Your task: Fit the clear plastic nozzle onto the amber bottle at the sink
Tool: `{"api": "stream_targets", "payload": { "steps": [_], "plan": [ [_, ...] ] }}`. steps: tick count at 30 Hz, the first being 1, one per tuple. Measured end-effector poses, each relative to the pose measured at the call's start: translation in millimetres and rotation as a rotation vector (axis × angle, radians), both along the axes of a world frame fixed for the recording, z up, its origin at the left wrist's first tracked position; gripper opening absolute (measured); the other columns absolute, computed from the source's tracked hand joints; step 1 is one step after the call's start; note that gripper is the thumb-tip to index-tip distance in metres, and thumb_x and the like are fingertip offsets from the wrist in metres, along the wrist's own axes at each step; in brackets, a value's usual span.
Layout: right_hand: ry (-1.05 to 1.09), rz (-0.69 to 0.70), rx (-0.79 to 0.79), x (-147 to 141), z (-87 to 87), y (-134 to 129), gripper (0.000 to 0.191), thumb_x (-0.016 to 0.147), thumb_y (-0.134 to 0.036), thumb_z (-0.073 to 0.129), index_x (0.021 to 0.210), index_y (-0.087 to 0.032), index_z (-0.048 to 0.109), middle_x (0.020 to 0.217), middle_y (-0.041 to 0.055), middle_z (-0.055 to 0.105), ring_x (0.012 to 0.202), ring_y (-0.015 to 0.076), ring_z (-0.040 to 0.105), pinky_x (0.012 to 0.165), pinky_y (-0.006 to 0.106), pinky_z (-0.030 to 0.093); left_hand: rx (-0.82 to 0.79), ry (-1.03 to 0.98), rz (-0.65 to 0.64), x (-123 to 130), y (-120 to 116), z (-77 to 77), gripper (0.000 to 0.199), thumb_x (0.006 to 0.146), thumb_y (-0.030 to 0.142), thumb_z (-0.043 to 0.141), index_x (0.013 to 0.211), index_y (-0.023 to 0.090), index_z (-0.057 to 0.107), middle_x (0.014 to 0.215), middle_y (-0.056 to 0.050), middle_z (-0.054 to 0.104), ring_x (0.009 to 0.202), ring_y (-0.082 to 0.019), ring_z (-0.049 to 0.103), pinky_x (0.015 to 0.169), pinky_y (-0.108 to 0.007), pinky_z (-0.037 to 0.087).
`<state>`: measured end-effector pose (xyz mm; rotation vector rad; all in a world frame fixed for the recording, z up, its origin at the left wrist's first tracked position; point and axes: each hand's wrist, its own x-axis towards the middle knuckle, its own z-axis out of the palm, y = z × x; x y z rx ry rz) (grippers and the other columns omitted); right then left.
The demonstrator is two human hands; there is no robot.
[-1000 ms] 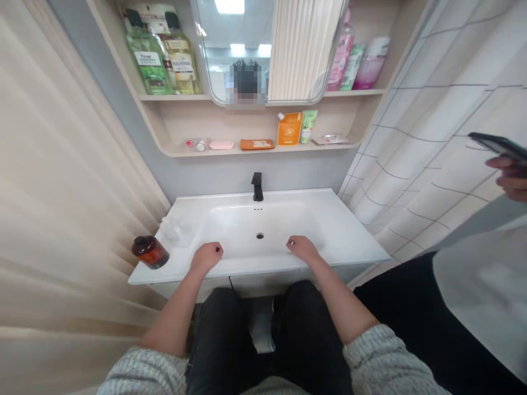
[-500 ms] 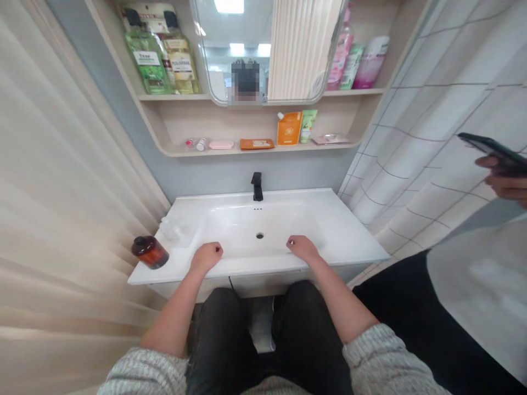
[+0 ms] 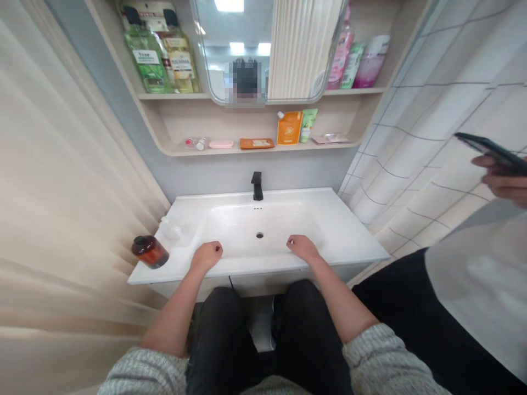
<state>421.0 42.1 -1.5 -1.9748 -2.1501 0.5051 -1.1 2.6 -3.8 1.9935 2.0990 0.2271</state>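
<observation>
My left hand (image 3: 207, 255) rests on the front rim of a white ceramic washbasin (image 3: 337, 244), its fingers turned toward the bowl. My right hand (image 3: 302, 247) lies the same way on the rim, closer to the chrome drain (image 3: 259, 235). Neither hand holds anything, and the fingertips are out of sight. An amber bottle with a black cap (image 3: 150, 252) lies on its side on the counter, left of my left hand. A black faucet (image 3: 257, 186) stands at the back of the basin, out of reach of both hands.
Above the basin, a wooden shelf (image 3: 263, 149) holds several toiletries beneath a mirror (image 3: 296, 55). A clear object (image 3: 175, 229) sits at the basin's left. A beige curtain (image 3: 61, 164) fills the left side. At right, another person's hand (image 3: 498, 181) holds a black phone (image 3: 488, 147).
The other person's hand and phone have moved slightly left. My hands stay in place on the rim.
</observation>
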Motion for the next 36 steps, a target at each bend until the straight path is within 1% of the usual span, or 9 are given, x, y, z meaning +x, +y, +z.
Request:
{"api": "stream_targets", "payload": {
  "steps": [4,8,12,23,30,36],
  "plan": [
    [0.002,0.0,0.004,0.4,-0.9,0.5,0.03,0.101,-0.027,0.059,0.113,-0.023,0.086,0.121,0.0106,0.085,0.113,0.0266,0.077,0.092,0.031,0.051,0.003,-0.006,0.0,-0.3,0.2,-0.4,0.033,0.102,0.033,0.051,0.104,0.026,0.084,0.108,-0.01,0.086,0.101,-0.028,0.078,0.084,-0.032,0.052],
    [0.006,0.001,0.002,0.6,-1.0,0.6,0.029,0.102,-0.027,0.06,0.114,-0.023,0.086,0.121,0.0099,0.085,0.114,0.0259,0.076,0.094,0.03,0.051,-0.003,-0.009,0.005,-0.1,0.2,-0.2,0.033,0.102,0.033,0.052,0.104,0.026,0.084,0.109,-0.01,0.086,0.103,-0.027,0.078,0.085,-0.031,0.052],
    [0.004,-0.002,0.005,0.6,0.2,-0.2,0.028,0.101,-0.026,0.06,0.113,-0.024,0.086,0.12,0.009,0.085,0.113,0.0251,0.076,0.093,0.029,0.051,-0.001,-0.007,0.003,0.3,-0.1,0.3,0.033,0.102,0.032,0.052,0.105,0.026,0.084,0.11,-0.01,0.086,0.104,-0.027,0.078,0.087,-0.031,0.052],
    [-0.003,-0.007,-0.005,-0.1,0.2,0.5,0.028,0.102,-0.027,0.061,0.114,-0.024,0.086,0.12,0.0096,0.085,0.113,0.0257,0.077,0.091,0.029,0.05,-0.007,-0.011,0.008,0.7,-0.5,1.6,0.033,0.102,0.033,0.052,0.104,0.026,0.084,0.109,-0.011,0.086,0.104,-0.028,0.078,0.084,-0.032,0.052],
    [0.0,0.004,0.006,0.2,-0.5,0.3,0.029,0.102,-0.027,0.06,0.115,-0.023,0.086,0.122,0.0099,0.085,0.114,0.0256,0.076,0.095,0.029,0.051,-0.014,-0.01,0.015,0.6,-0.2,0.9,0.032,0.101,0.032,0.054,0.103,0.027,0.085,0.11,-0.01,0.086,0.105,-0.027,0.078,0.086,-0.031,0.053],
    [0.002,0.002,0.013,0.5,-1.4,0.8,0.028,0.102,-0.026,0.061,0.113,-0.024,0.086,0.118,0.0089,0.085,0.112,0.025,0.077,0.093,0.028,0.051,-0.009,-0.012,0.017,0.1,0.0,-0.9,0.031,0.101,0.033,0.053,0.103,0.028,0.084,0.111,-0.009,0.086,0.104,-0.027,0.078,0.086,-0.032,0.052]
  ]
}}
